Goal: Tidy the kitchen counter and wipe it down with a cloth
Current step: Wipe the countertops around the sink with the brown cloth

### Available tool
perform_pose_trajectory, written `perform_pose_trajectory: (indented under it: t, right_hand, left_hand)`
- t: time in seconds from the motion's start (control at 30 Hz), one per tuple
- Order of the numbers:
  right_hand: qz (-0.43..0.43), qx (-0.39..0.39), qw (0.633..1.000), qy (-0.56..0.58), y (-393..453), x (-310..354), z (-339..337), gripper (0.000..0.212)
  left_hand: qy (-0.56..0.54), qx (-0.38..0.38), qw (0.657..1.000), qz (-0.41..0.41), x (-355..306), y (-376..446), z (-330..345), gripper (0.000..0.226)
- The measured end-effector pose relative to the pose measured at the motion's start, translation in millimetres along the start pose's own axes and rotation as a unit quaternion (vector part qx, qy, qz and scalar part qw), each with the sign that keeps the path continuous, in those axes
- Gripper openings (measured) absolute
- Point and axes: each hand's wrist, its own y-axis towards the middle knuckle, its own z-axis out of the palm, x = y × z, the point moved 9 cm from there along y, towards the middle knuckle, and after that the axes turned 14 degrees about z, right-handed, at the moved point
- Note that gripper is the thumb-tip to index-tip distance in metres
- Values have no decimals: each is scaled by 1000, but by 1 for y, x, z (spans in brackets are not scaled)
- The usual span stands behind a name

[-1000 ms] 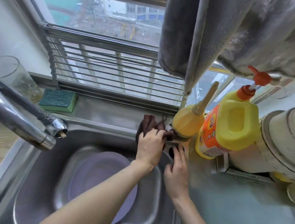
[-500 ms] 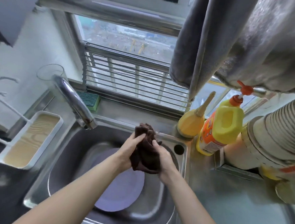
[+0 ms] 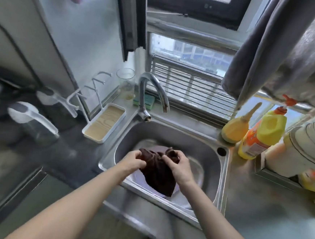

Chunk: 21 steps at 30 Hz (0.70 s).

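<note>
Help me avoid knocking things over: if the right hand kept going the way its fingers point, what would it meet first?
The right hand points up-left, so likely the dark cloth it already grips, then the left hand.

Soft daylight from the window (image 3: 192,54), blurred left edge, wide-angle bending at borders

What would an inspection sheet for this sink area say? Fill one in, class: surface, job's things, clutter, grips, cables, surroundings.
Surface: steel counter, bare at right.
Job's things: brown cloth held over sink; plate in the basin.
Clutter: yellow bottle, tray, glass, sponge.
Grips: left hand and right hand both shut on cloth.
Cables: nothing seen.
Surroundings: tap, window, hanging towel.
</note>
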Motion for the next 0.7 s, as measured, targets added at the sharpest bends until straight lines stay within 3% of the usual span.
perform_pose_trajectory:
  t: [0.1,0.17,0.23,0.33,0.4,0.5,0.63,0.7]
  right_hand:
    - [-1,46,999,4,-33,3,47,16]
    - [5,80,997,18,-55,6,80,18]
    - [21,110,993,31,-75,9,112,23]
    - [36,167,985,27,-104,14,164,31]
    - [54,208,976,16,-121,12,200,33]
    - [94,296,950,-26,-142,1,257,47]
    - [116,390,904,-129,-161,-10,322,79]
    - [121,430,865,-230,-168,-17,347,71]
  left_hand:
    - [-58,-66,994,-60,21,-49,-42,12]
    - [-95,-98,988,-74,40,-81,-69,28]
    - [-92,-135,985,-52,57,-110,-98,31]
    - [-113,-212,970,-23,83,-150,-143,15]
    - [-125,-260,957,-33,104,-174,-170,25]
    - [-123,-316,940,-36,130,-204,-208,45]
    - [-136,-383,911,-72,168,-238,-250,40]
    - [-136,-416,895,-93,187,-253,-271,37]
